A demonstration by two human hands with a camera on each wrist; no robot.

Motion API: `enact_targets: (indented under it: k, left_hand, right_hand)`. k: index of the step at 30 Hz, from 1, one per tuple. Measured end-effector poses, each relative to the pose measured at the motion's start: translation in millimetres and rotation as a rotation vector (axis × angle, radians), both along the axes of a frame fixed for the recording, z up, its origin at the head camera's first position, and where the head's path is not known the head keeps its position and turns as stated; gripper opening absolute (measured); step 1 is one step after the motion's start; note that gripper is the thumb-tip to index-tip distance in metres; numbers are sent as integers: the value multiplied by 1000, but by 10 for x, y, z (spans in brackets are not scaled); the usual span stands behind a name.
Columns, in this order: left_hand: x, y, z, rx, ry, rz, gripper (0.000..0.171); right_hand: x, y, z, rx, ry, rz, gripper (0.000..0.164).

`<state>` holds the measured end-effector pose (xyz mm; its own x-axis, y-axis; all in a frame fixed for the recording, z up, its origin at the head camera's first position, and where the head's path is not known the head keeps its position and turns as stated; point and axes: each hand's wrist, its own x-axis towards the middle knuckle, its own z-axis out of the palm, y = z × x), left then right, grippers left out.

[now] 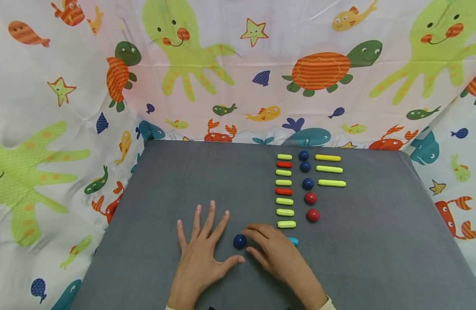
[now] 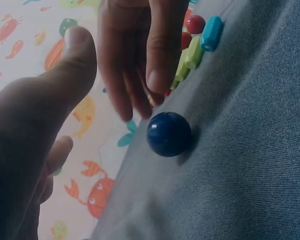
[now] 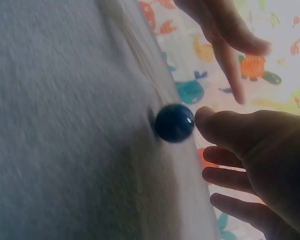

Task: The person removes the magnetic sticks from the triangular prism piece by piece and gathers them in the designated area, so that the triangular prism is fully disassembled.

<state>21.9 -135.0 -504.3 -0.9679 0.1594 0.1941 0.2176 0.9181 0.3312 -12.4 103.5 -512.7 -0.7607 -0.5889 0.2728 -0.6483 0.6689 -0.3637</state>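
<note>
A dark blue ball [image 1: 239,241] sits on the grey cloth between the two hands. To its left, my left hand [image 1: 200,256] is spread wide, its thumb pointing toward the ball. My right hand [image 1: 274,249] is just right of the ball, with thumb and fingers gently bent and parted. In the right wrist view the thumb tip of the right hand [image 3: 255,150] comes right beside the ball [image 3: 174,123]. Neither hand grips anything. Partly hidden behind the right hand lies a light blue stick [image 1: 293,241].
Beyond the right hand runs a column of short yellow-green sticks [image 1: 286,224] and red sticks [image 1: 284,191]. Beside it stand blue balls [image 1: 308,184], red balls [image 1: 313,215] and longer yellow sticks [image 1: 331,183]. A patterned curtain [image 1: 238,64] borders the grey table [image 1: 377,258].
</note>
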Motion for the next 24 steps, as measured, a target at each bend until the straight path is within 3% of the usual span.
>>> enact_targets:
  k: [9, 24]
  left_hand:
    - [-5, 28, -26, -18, 9, -21, 118]
    - [-34, 79, -29, -14, -42, -28, 120]
  right_hand:
    - [31, -125, -43, 76, -107, 98, 42]
    - [108, -30, -50, 54, -179, 62, 33]
